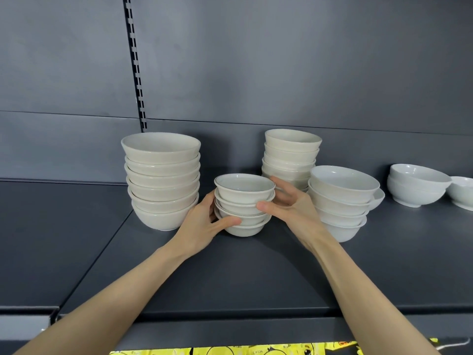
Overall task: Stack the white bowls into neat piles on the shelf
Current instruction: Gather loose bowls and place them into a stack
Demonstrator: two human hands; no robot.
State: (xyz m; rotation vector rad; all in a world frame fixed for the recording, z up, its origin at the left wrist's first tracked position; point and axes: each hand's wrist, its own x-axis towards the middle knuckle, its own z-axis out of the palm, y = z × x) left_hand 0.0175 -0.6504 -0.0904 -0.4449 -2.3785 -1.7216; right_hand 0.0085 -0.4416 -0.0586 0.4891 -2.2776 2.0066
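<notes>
While both forearms are reaching in over the front lip of the dark shelf (230,283), the left hand (204,222) is cupping the lower bowls of the small stack (244,201) from nine o'clock, thumb lying across the front and fingers curling out of sight behind. The right hand (289,203) is clasping it from three o'clock, thumb pressing the second rim and fingers bending round the back. The four thin-rimmed bowls are sitting, or very nearly sitting, on the shelf at the middle, and their rims are not lining up evenly. The hands are squeezing at different heights, which is likely to be shearing the pile and sliding one glazed bowl off the next. Space is also running tight. The tall cream stack (161,180) is standing just beside the left knuckles at ten o'clock. The white stack (343,201) is standing just beside the right wrist at three o'clock and is itself stepping sideways, so a wide release is risking a knock. Farther back, at one o'clock, the narrow stack (291,155) is rising directly behind the right fingers, and an inward push is threatening it. The loose bowls (417,185) far off at three o'clock are lying well apart.
</notes>
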